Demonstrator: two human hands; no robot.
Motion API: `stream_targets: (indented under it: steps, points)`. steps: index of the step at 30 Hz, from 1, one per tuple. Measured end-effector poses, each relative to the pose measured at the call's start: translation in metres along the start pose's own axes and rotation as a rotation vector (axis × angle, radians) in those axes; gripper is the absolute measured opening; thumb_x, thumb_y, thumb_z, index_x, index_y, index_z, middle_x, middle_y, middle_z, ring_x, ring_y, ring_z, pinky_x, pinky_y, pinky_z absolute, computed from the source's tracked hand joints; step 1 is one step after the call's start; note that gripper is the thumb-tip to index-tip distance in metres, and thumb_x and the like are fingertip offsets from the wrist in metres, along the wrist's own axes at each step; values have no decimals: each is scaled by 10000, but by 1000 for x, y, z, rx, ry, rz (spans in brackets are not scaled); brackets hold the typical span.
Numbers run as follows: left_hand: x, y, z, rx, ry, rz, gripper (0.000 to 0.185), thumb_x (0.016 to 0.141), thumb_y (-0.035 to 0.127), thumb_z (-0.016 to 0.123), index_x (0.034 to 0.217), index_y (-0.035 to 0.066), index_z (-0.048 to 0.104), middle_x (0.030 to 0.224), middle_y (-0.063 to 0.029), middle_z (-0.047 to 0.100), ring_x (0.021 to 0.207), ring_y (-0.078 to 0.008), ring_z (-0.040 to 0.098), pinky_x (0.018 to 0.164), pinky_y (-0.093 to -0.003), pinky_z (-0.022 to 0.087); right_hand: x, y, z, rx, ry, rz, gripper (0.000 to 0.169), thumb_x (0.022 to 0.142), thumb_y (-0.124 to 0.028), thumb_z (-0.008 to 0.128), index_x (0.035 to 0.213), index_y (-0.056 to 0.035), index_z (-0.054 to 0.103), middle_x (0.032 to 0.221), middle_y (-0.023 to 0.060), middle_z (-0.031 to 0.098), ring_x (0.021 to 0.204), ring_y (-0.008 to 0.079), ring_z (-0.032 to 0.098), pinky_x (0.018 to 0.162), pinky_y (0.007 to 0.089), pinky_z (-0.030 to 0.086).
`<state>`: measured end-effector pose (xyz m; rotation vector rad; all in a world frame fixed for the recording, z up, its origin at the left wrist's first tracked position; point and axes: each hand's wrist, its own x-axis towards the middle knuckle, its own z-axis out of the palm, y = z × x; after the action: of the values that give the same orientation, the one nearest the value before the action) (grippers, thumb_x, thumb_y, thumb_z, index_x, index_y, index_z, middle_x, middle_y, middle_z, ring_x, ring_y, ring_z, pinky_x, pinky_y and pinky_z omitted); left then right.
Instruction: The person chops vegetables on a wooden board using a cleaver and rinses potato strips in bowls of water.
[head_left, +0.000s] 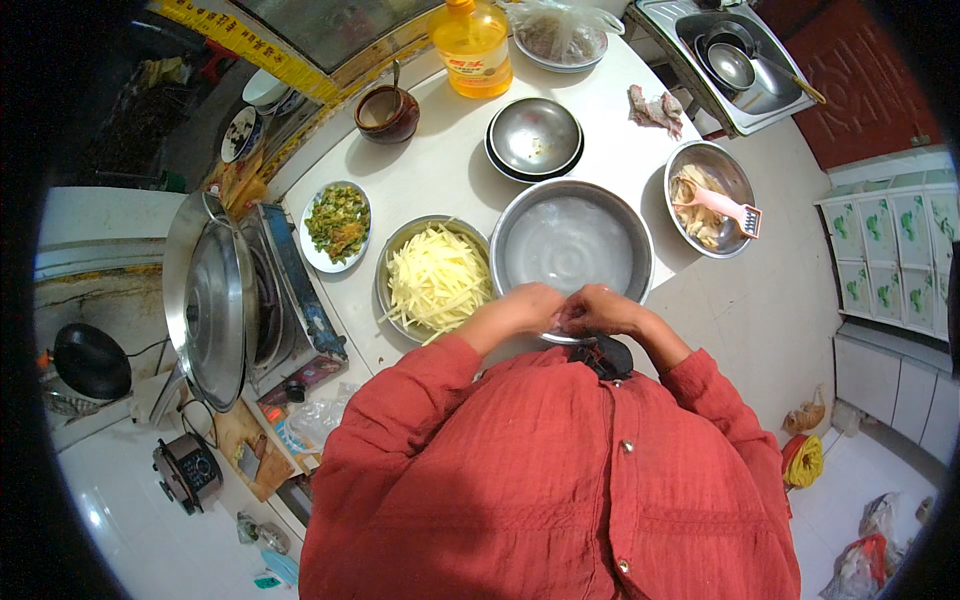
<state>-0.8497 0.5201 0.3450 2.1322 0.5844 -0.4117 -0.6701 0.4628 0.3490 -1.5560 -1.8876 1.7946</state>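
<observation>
A wide metal basin (574, 225) of cloudy water stands right before me. Over its near rim my left hand (534, 306) and my right hand (600, 309) meet, fingers curled in towards each other. Whether anything lies between the fingers is hidden. To the left, touching or almost touching the basin, is a metal bowl (382, 289) heaped with pale potato shreds (439, 276). A metal bowl (740, 165) at the table's right edge holds peelings (697, 187), with a pink peeler (716, 202) lying across it.
Behind the basin sit stacked metal bowls (536, 135), a brown pot (386, 114) with a spoon, an oil jug (471, 52) and a crumpled cloth (655, 111). Left are a plate of chopped green peppers (337, 225) and a lidded wok (214, 300) on a gas stove (300, 300). A sink (780, 82) is far right.
</observation>
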Motion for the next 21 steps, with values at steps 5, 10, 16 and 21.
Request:
stream_targets:
  steps: [5,10,16,21]
  points:
    - [-13,-1,-13,-83,-108,50,238,777,234,676,921,46,650,871,-171,656,883,-355,625,726,-441,478,-11,-17,-2,91,-45,-42,229,756,-197,728,901,-23,693,858,127,697,777,242,652,720,346,483]
    - [-20,-8,-18,-170,-84,149,309,666,167,761,928,46,650,889,-148,664,874,-315,635,731,-408,487,-16,-14,2,44,-6,-125,249,682,-91,758,897,-17,656,808,121,674,762,218,638,713,340,479]
    - [-24,-3,-18,-272,-34,138,307,616,91,777,878,38,628,851,-131,660,798,-275,632,684,-373,486,-20,-17,7,121,32,-78,234,669,-30,765,849,-4,618,732,56,629,705,131,572,660,298,463]
    - [-32,-5,-16,-360,24,163,242,658,76,746,857,36,616,799,-114,652,732,-241,619,650,-355,478,-22,-21,5,215,-9,-47,152,727,1,722,821,-14,604,717,5,604,706,84,546,643,258,451]
